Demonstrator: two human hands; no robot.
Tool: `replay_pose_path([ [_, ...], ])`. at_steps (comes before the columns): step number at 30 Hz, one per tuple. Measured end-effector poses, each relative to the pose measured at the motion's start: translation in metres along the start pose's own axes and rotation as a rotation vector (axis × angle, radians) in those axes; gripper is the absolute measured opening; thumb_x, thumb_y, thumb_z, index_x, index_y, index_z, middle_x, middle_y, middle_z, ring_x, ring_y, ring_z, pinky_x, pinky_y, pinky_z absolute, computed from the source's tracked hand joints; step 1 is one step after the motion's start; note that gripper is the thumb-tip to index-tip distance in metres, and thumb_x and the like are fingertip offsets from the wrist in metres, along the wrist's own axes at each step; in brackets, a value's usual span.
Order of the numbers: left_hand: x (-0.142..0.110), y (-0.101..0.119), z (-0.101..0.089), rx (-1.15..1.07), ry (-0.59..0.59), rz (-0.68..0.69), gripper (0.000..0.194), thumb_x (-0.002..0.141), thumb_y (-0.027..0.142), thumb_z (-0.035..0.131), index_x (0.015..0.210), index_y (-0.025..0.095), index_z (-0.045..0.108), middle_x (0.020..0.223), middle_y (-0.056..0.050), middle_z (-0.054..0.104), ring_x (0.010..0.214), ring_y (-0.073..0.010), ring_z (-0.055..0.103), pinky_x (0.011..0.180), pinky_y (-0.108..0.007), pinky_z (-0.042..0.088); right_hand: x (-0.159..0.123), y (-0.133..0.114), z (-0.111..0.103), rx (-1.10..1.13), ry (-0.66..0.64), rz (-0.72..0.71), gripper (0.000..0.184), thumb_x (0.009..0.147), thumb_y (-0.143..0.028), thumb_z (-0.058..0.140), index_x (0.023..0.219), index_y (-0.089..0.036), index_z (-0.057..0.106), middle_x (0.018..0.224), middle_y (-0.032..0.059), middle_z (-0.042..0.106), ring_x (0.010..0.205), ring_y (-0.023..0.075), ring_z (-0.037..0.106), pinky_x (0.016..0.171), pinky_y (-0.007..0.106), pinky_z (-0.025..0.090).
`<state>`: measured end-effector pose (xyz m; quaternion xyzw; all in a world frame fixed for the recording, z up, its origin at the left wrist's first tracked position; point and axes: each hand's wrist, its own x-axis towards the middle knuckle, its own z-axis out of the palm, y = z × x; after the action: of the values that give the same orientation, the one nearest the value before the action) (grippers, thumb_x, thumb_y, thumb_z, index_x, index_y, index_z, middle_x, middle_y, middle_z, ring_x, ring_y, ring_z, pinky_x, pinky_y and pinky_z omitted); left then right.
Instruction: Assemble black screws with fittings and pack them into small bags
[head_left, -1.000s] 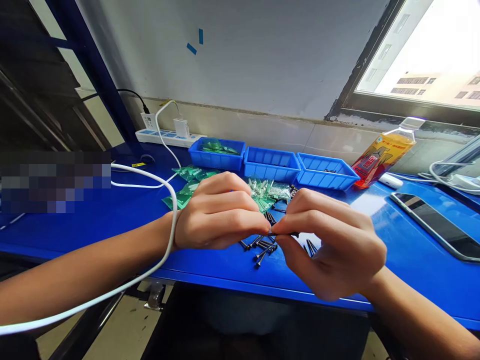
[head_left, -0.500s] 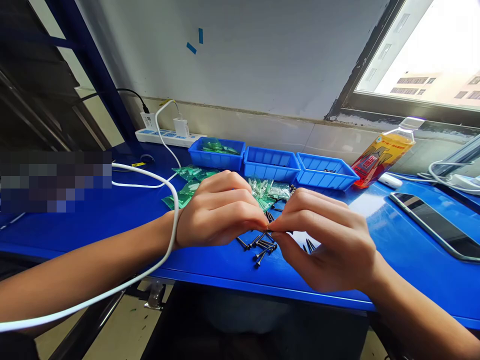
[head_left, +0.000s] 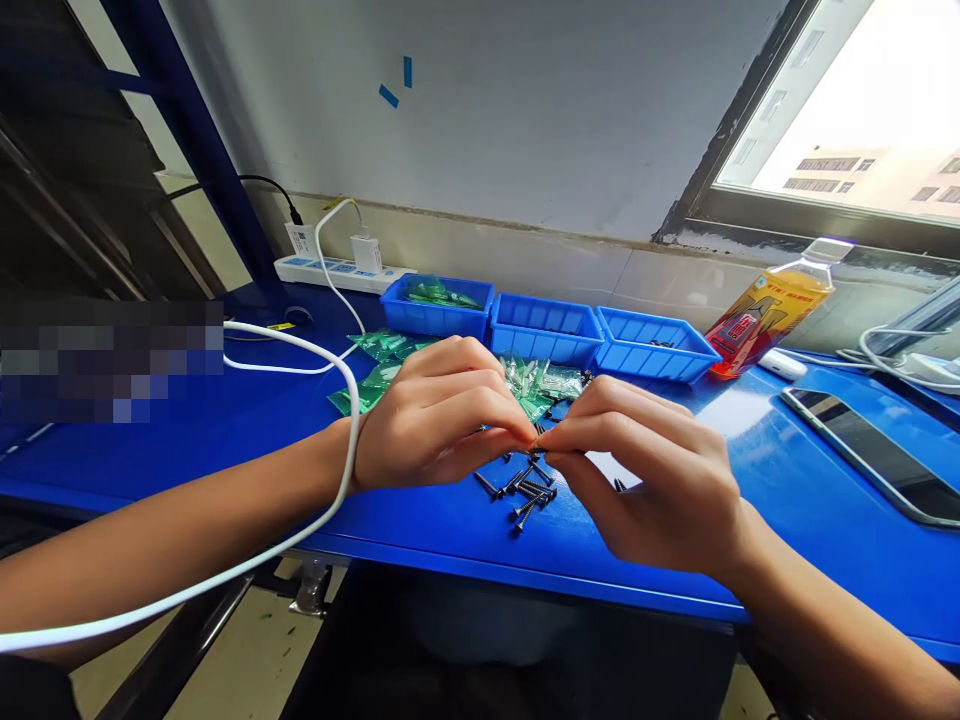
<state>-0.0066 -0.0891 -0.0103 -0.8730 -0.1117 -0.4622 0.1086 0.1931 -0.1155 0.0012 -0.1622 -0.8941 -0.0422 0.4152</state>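
Note:
Above the blue table (head_left: 420, 530), my left hand (head_left: 446, 420) and my right hand (head_left: 652, 480) meet fingertip to fingertip. Both are closed in a pinch on something tiny between them, mostly hidden by the fingers; I cannot make out what it is. Just below lie several loose black screws (head_left: 531, 492), in a scattered heap. Behind my hands are small green-and-clear plastic packets (head_left: 525, 383), with more green packets (head_left: 367, 390) beyond my left wrist.
Three blue bins stand along the wall: one with green packets (head_left: 436, 320), a middle bin (head_left: 546, 345) and a right bin (head_left: 656, 355) with dark pieces. A drink bottle (head_left: 772, 310) and a phone (head_left: 874, 450) are at right. A white cable (head_left: 349, 440) crosses my left forearm.
My pinched fingertips have risen slightly, still touching each other. The whole view has shifted a little.

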Motion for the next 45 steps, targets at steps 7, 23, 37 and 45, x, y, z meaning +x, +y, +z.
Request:
replay_pose_path([
  [7, 0.000, -0.001, 0.001, 0.009, 0.009, -0.030, 0.005, 0.086, 0.024, 0.057, 0.081, 0.022, 0.059, 0.067, 0.001, 0.064, 0.069, -0.0127, 0.057, 0.065, -0.025, 0.049, 0.001, 0.001, 0.004, 0.017, 0.033, 0.064, 0.011, 0.082, -0.009, 0.053, 0.081, -0.017, 0.061, 0.067, 0.0017, 0.058, 0.060, 0.0109, 0.053, 0.053, 0.024, 0.043],
  [23, 0.000, -0.001, 0.002, 0.011, -0.009, -0.139, 0.012, 0.087, 0.029, 0.054, 0.078, 0.024, 0.059, 0.066, -0.001, 0.065, 0.067, -0.0152, 0.058, 0.062, -0.029, 0.049, 0.001, 0.000, 0.013, 0.191, 0.107, 0.286, 0.010, 0.080, -0.011, 0.056, 0.073, -0.016, 0.061, 0.055, -0.0032, 0.053, 0.049, 0.0065, 0.046, 0.046, 0.019, 0.040],
  [37, 0.000, -0.001, 0.003, 0.068, 0.029, -0.122, 0.006, 0.085, 0.021, 0.057, 0.079, 0.021, 0.059, 0.066, 0.000, 0.063, 0.066, -0.0133, 0.057, 0.061, -0.026, 0.048, 0.003, 0.005, 0.012, 0.491, 0.045, 0.631, 0.023, 0.080, -0.032, 0.061, 0.071, -0.012, 0.066, 0.057, 0.0004, 0.059, 0.048, 0.0060, 0.050, 0.040, 0.016, 0.038],
  [45, 0.000, -0.002, 0.007, 0.044, 0.013, -0.161, 0.004, 0.082, 0.018, 0.061, 0.080, 0.021, 0.060, 0.068, 0.000, 0.063, 0.067, -0.0139, 0.056, 0.059, -0.027, 0.048, 0.011, 0.012, -0.004, 0.299, -0.099, 0.550, 0.014, 0.079, -0.016, 0.060, 0.079, -0.015, 0.074, 0.060, 0.0004, 0.064, 0.053, 0.0079, 0.056, 0.048, 0.019, 0.044],
])
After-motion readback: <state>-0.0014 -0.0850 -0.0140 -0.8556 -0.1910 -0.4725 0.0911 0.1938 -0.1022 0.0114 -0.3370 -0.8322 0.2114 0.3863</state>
